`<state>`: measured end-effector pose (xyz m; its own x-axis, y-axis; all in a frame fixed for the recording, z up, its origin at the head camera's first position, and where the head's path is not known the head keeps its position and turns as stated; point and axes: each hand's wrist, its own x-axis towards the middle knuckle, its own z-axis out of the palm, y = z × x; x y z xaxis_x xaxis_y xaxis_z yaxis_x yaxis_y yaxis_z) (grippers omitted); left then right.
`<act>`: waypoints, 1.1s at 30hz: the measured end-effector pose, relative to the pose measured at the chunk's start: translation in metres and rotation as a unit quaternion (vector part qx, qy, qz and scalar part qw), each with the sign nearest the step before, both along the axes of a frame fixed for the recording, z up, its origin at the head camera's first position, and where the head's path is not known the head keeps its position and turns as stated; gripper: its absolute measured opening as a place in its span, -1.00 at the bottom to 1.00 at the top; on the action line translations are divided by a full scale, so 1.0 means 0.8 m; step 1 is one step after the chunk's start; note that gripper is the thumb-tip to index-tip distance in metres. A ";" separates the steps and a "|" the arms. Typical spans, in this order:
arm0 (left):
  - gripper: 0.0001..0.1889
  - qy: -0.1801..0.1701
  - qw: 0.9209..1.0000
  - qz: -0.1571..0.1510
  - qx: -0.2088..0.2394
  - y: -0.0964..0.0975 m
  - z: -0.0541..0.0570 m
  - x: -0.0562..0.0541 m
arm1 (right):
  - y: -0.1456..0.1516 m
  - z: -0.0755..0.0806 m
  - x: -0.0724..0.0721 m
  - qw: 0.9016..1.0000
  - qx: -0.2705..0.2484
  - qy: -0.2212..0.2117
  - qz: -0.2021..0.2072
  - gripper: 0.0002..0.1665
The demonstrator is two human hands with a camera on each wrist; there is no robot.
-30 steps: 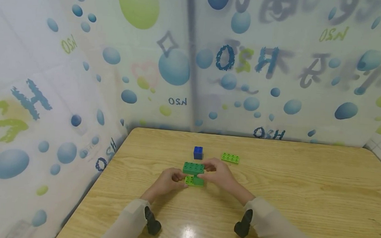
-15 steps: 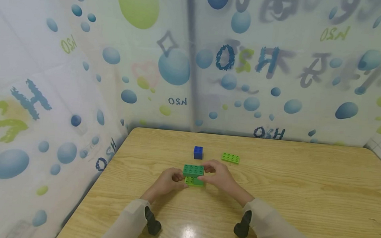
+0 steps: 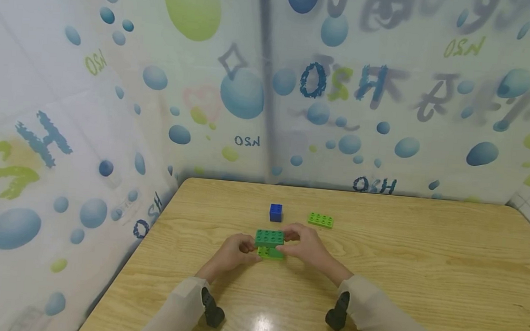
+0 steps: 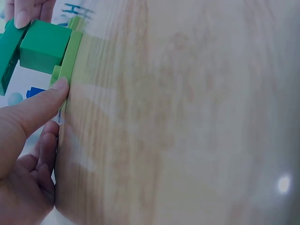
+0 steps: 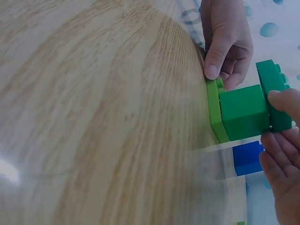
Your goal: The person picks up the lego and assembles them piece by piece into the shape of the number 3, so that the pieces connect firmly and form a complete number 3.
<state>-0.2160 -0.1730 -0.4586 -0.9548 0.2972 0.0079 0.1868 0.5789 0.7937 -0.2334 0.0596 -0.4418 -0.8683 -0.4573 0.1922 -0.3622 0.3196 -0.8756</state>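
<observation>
A flat lime-green toy building brick [image 3: 264, 252] lies on the table, with a taller green block [image 5: 244, 112] standing on its right half. My left hand [image 3: 234, 254] holds the lime brick at its left end, thumb on the near side. Over the block, my right hand [image 3: 305, 244] pinches the right end of a dark green eight-stud brick [image 3: 269, 238]. That brick overhangs to the left, right at the top of the block, and looks slightly tilted against it in the right wrist view.
Behind the hands, a blue block [image 3: 276, 213] stands on the wooden table [image 3: 425, 266]. To its right lies another flat lime-green brick [image 3: 320, 220]. A patterned sheet [image 3: 388, 144] rises behind the table's far edge.
My right hand has lowered the dark green brick toward the block, mostly in the first half second; since then it is nearly still. My left hand has stayed at the lime brick.
</observation>
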 end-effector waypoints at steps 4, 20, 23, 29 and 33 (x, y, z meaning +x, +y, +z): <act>-0.74 0.003 1.000 0.003 -0.001 0.001 0.000 0.000 | 0.003 0.001 -0.001 1.000 0.000 -0.001 0.004 -0.54; -0.77 0.004 1.000 -0.001 0.000 0.001 0.001 0.001 | -0.002 0.023 -0.002 0.993 0.107 0.054 0.022 -0.56; -0.77 0.004 1.000 0.001 0.002 0.001 0.002 0.002 | -0.006 0.032 -0.003 0.988 0.140 0.062 0.030 -0.57; -0.77 0.004 1.000 0.000 0.005 0.001 0.002 0.004 | -0.010 0.042 -0.007 0.982 0.175 0.065 0.044 -0.63; -0.77 0.005 1.000 -0.002 0.008 0.003 0.000 0.003 | -0.006 0.037 -0.008 0.986 0.155 0.048 0.046 -0.63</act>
<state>-0.2137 -0.1706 -0.4583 -0.9532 0.3015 0.0215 0.1971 0.5659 0.8006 -0.2399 0.0552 -0.4123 -0.8045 -0.5836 0.1102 -0.4787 0.5273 -0.7020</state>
